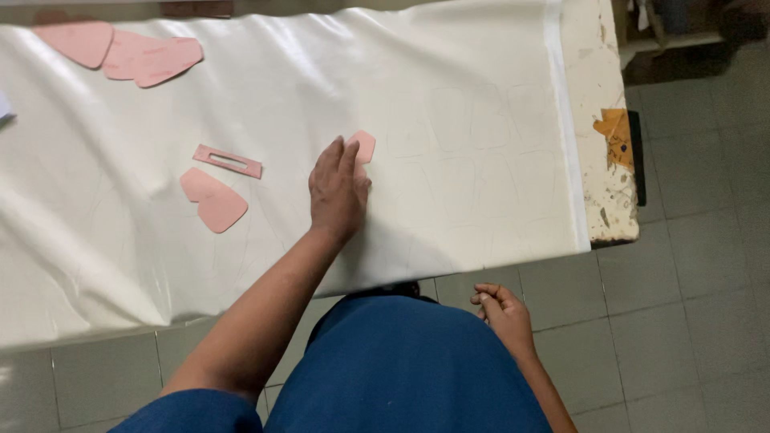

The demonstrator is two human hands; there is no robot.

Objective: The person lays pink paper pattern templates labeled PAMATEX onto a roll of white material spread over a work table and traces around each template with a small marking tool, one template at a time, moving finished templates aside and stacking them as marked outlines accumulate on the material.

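Pink pattern piece (363,146) sits mid-table on the white fabric (449,120), poking out past the fingertips of the left hand (338,192), which lies flat and open on it, pressing rather than gripping. Its long axis runs away from the person. Right hand (504,314) hangs loosely curled, empty, off the table's near edge over the grey tiled floor (690,321). More pink templates (213,200) lie to the left.

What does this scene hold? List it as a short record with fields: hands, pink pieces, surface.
left hand: left hand flat on the white fabric, fingertips on a small pink piece
right hand: right hand loosely curled below the table edge, holding nothing visible
pink pieces: slotted strip; rounded piece; stack at far left
surface: worn table
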